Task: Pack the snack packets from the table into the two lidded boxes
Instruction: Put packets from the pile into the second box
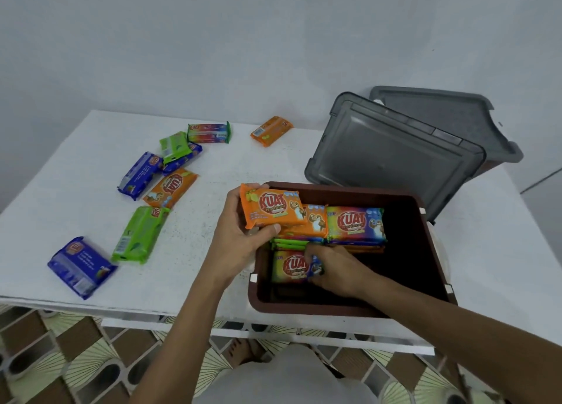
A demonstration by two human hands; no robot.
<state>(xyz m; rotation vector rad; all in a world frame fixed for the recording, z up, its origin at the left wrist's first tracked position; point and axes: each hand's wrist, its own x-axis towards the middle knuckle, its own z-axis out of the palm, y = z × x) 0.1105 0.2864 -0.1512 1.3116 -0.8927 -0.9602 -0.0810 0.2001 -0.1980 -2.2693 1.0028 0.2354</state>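
The brown box (304, 307) sits open at the near right of the white surface (228, 160), with its front wall close to the near edge. The left grip (240, 236) is clenched round an orange packet (270, 205), thumb under its near edge and fingers over its far left corner. It holds the packet just above the far left corner of the box. The right grip (337, 269) reaches down inside the box, fingers curled over the right end of a rainbow packet (289, 266) by the near left wall.

Behind it are green packets (289, 244) stacked on edge, a second orange one (313, 221) and a second rainbow one (355, 224). The right half of the box is dark and open.

A grey lid (389, 157) lies tilted behind the box, leaning on the second box (494, 166), which wears its own lid (441, 120) at the far right corner.

Seven loose packets lie on the left half:
- a blue packet (80, 266) near the front edge
- a green packet (140, 234) just beside it
- an orange one face up (170, 187)
- a blue one (140, 175) touching the face-up orange one
- a green one (175, 146) lying over another blue one (185, 157)
- a rainbow one (208, 132) near the far edge

Another orange one (272, 131) lies apart toward the middle of the far edge. A bare strip runs between the loose packets and the box.
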